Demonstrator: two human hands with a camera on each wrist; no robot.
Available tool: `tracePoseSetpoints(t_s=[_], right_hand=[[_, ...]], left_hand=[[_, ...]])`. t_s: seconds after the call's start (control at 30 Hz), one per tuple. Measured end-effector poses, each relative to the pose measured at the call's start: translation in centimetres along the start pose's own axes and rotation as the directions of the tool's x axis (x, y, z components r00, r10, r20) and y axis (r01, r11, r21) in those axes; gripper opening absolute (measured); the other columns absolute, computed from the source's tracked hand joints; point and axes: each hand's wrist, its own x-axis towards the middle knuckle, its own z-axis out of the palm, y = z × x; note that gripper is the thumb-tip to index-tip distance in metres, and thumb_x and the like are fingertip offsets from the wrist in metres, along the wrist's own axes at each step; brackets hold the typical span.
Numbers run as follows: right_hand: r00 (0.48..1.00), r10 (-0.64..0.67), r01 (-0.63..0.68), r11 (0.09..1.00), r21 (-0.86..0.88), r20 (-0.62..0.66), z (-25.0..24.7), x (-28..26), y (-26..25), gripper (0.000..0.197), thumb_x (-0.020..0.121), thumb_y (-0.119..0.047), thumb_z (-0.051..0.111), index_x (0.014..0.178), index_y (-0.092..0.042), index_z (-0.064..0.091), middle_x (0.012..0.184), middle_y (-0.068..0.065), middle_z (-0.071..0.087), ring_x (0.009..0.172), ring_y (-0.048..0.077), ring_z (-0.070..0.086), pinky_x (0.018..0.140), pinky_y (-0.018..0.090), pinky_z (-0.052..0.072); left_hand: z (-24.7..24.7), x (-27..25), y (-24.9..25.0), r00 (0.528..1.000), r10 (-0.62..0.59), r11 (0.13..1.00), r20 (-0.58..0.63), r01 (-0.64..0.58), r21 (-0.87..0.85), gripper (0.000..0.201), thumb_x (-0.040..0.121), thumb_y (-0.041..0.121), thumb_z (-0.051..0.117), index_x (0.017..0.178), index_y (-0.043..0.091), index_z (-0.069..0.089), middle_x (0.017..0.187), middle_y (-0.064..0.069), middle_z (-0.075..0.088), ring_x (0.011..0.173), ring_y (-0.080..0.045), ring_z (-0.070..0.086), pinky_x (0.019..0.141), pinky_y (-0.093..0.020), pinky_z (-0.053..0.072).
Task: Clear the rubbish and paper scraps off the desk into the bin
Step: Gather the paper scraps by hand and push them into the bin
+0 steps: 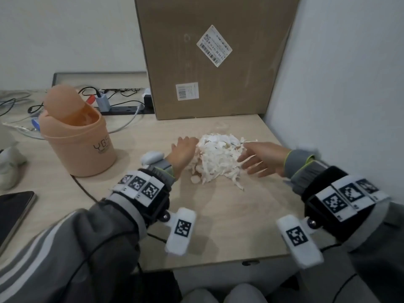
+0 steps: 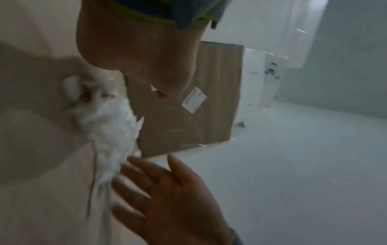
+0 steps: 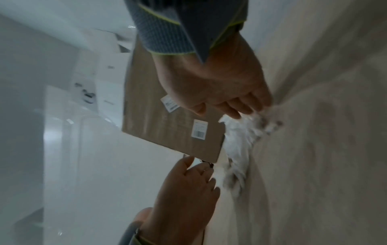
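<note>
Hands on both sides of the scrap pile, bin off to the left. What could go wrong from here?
1. The scraps are loose shreds; scooped between the open left hand and right hand, some will likely fall.
2. The bin has a narrow mouth with a flap partly over it; scraps may spill onto the desk.

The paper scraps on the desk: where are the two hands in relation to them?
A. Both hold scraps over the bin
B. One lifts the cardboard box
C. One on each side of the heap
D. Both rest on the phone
C: the left hand and right hand flank the paper scraps on the desk, fingers open.
</note>
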Motion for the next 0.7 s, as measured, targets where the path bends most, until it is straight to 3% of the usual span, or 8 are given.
tracePoseSetpoints(t_s=[0.1,0.17,0.23,0.33,0.43,0.57,0.63,0.7], right_hand=[[0.995,-0.021,0.013,0.996,-0.084,-0.093,-2.4,2.6,-1.8,0.035,0.095,-0.035,0.04,0.084,-0.011,0.063,0.098,0.011,0.066,0.078,0.022,0.059,0.064,0.027,0.042],[0.985,-0.055,0.027,0.985,-0.17,-0.162,-3.6,5.5,-2.8,0.026,0.095,-0.028,0.046,0.103,-0.009,0.062,0.113,0.01,0.06,0.098,0.024,0.057,0.078,0.032,0.044],[0.979,-0.101,0.052,0.964,-0.259,-0.179,-4.6,8.5,-3.6,0.038,0.096,-0.026,0.048,0.129,-0.007,0.051,0.137,0.009,0.047,0.125,0.027,0.044,0.096,0.035,0.038],[0.99,-0.114,0.081,0.944,-0.32,-0.084,-5.4,11.7,-3.3,0.054,0.097,-0.032,0.047,0.145,-0.014,0.032,0.154,0.002,0.027,0.14,0.024,0.027,0.11,0.034,0.025],[0.996,-0.092,0.091,0.957,-0.277,0.009,-5.6,14.1,-3.1,0.059,0.096,-0.038,0.047,0.148,-0.021,0.026,0.156,-0.002,0.021,0.142,0.021,0.024,0.116,0.035,0.02],[0.989,-0.074,0.116,0.923,-0.366,0.126,-5.0,16.0,-2.6,0.059,0.097,-0.043,0.041,0.149,-0.02,0.023,0.157,-0.006,0.016,0.145,0.015,0.016,0.119,0.032,0.012],[0.982,-0.076,0.139,0.912,-0.386,0.175,-4.7,16.0,-2.3,0.058,0.099,-0.042,0.038,0.149,-0.018,0.022,0.158,-0.007,0.013,0.146,0.013,0.012,0.117,0.03,0.009],[0.981,-0.071,0.13,0.932,-0.338,0.182,-4.5,15.5,-1.9,0.057,0.099,-0.042,0.038,0.148,-0.017,0.026,0.156,-0.005,0.021,0.144,0.014,0.021,0.117,0.029,0.014]], left_hand=[[-1.7,3.5,1.4,0.998,-0.023,0.998,0.059,0.02,0.051,0.054,0.108,0.037,0.037,0.154,0.01,0.033,0.165,-0.007,0.024,0.151,-0.026,0.023,0.118,-0.037,0.02],[-1.9,6.3,2.4,0.991,-0.06,0.991,0.12,0.045,0.124,0.058,0.105,0.044,0.042,0.153,0.012,0.037,0.164,-0.005,0.026,0.151,-0.026,0.024,0.117,-0.039,0.022],[-1.5,9.3,3.2,0.979,-0.072,0.978,0.192,0.032,0.205,0.06,0.104,0.047,0.043,0.153,0.014,0.038,0.164,-0.004,0.027,0.151,-0.026,0.025,0.118,-0.041,0.023],[-0.4,12.5,4.1,0.965,-0.071,0.953,0.254,-0.009,0.301,0.06,0.104,0.048,0.043,0.155,0.016,0.036,0.163,-0.004,0.028,0.15,-0.027,0.028,0.116,-0.039,0.025],[0.8,15.2,4.9,0.96,-0.088,0.912,0.268,-0.03,0.408,0.061,0.103,0.052,0.041,0.151,0.013,0.04,0.157,-0.011,0.038,0.141,-0.031,0.04,0.115,-0.041,0.032],[2.4,17.7,4.9,0.934,-0.143,0.851,0.326,-0.053,0.523,0.048,0.103,0.054,0.04,0.121,0.014,0.06,0.138,-0.015,0.057,0.109,-0.029,0.057,0.102,-0.039,0.043],[2.5,17.6,4.4,0.925,-0.152,0.836,0.348,-0.068,0.545,0.046,0.102,0.053,0.041,0.114,0.014,0.064,0.135,-0.01,0.062,0.113,-0.028,0.06,0.107,-0.038,0.043],[2.3,17.1,3.9,0.921,-0.152,0.831,0.358,-0.077,0.551,0.049,0.103,0.051,0.041,0.123,0.013,0.065,0.134,-0.007,0.062,0.121,-0.029,0.059,0.112,-0.043,0.042]])
